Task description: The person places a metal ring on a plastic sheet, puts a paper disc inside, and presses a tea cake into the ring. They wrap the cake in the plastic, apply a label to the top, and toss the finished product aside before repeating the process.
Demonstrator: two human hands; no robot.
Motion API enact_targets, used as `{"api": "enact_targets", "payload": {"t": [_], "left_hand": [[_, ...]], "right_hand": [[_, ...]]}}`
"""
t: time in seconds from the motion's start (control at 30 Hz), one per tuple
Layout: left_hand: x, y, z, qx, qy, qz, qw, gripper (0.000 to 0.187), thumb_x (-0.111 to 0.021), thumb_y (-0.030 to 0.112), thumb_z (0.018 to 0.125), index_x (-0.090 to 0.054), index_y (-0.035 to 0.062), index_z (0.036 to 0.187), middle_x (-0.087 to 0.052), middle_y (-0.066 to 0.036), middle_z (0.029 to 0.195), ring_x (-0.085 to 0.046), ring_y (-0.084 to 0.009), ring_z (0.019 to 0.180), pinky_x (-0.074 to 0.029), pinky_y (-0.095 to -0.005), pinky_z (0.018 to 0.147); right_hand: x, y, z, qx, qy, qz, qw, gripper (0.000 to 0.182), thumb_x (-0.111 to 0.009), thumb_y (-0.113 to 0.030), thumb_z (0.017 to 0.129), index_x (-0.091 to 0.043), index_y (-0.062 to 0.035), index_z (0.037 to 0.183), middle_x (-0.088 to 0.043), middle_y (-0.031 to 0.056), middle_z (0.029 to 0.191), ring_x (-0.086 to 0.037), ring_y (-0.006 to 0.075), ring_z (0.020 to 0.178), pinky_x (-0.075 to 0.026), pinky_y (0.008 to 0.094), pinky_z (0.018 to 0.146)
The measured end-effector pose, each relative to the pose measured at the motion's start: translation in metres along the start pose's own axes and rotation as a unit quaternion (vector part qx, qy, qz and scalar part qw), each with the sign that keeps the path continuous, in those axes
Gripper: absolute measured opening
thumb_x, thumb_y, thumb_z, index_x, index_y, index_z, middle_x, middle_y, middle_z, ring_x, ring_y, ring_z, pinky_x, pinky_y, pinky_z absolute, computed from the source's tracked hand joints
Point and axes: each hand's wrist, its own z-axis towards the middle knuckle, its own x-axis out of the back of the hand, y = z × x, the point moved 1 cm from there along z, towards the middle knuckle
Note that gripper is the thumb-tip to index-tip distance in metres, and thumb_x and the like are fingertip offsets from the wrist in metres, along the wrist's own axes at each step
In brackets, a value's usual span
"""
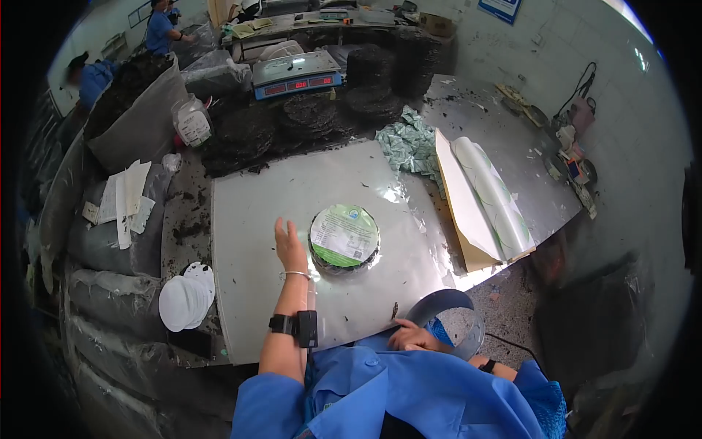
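A round, plastic-wrapped pack (345, 237) with a green and white label lies flat on the pale work sheet, its dark contents showing at the rim. Just left of it, my left hand (291, 247) is open, fingers stretched upward and holding nothing. At the front table edge, my right hand (414, 336) has its fingers curled by the left side of a large roll of tape (441, 300). The roll stands tilted, with blue mesh cloth showing through its hole. Part of the right hand's grip is hidden. A small dark scrap (395, 310) lies near those fingers.
Stacked dark sheets (307, 113) and a digital scale (296, 73) stand at the back. Crumpled green-white wrappers (409, 143) and a film roll (493, 194) lie right. White round labels (183, 298) sit left, near a jar (192, 123). Two co-workers (159, 33) stand far left.
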Motion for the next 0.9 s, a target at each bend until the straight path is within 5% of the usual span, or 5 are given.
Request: {"api": "enact_targets", "payload": {"t": [0.2,0.4,0.5,0.8,0.9], "left_hand": [[-0.159,0.042,-0.093,0.343,-0.648,0.053,0.678,0.078,-0.026,0.065,0.105,-0.053,0.004,0.146,-0.061,-0.015,0.142,-0.065,-0.0282,0.122,-0.044,-0.038,0.109],[-0.059,0.056,-0.063,0.027,-0.053,0.674,0.736,0.029,-0.069,0.032,0.091,-0.064,0.0042,0.084,-0.066,-0.01,0.078,-0.065,-0.0318,0.079,-0.051,-0.0426,0.066],[-0.017,0.041,-0.076,-0.182,-0.172,0.794,0.554,0.024,-0.069,0.028,0.087,-0.063,0.0053,0.084,-0.063,-0.013,0.08,-0.064,-0.0327,0.079,-0.052,-0.0476,0.068],[0.006,0.02,-0.089,-0.086,-0.105,0.827,0.546,0.031,-0.068,0.037,0.089,-0.067,0.0057,0.088,-0.067,-0.015,0.085,-0.066,-0.0333,0.08,-0.054,-0.045,0.071],[-0.042,0.024,-0.145,0.268,0.068,0.571,0.773,0.044,-0.064,0.048,0.095,-0.07,0.0051,0.102,-0.074,-0.013,0.1,-0.07,-0.0305,0.093,-0.055,-0.0437,0.079]], "right_hand": [[-0.025,0.039,-0.006,-0.299,-0.05,-0.225,0.926,0.032,-0.047,-0.024,0.105,-0.065,-0.0032,0.089,-0.062,0.0168,0.083,-0.062,0.0339,0.086,-0.046,0.0443,0.094],[0.038,0.032,0.093,-0.362,-0.204,-0.215,0.884,0.051,-0.043,-0.044,0.1,-0.072,-0.0014,0.104,-0.072,0.0214,0.107,-0.069,0.0396,0.102,-0.051,0.0479,0.094],[0.075,0.032,0.194,-0.384,-0.323,-0.237,0.832,0.055,-0.04,-0.047,0.101,-0.073,-0.0031,0.101,-0.074,0.0173,0.101,-0.071,0.0371,0.095,-0.052,0.0443,0.09],[0.131,-0.019,0.22,-0.063,-0.02,-0.281,0.957,0.036,-0.065,-0.038,0.096,-0.07,-0.0099,0.118,-0.071,0.0151,0.115,-0.066,0.0327,0.112,-0.052,0.0464,0.093],[0.15,-0.071,0.153,-0.036,-0.185,-0.047,0.981,0.041,-0.067,-0.036,0.096,-0.066,-0.0111,0.129,-0.068,0.0187,0.12,-0.066,0.0341,0.112,-0.051,0.0457,0.097]]}}
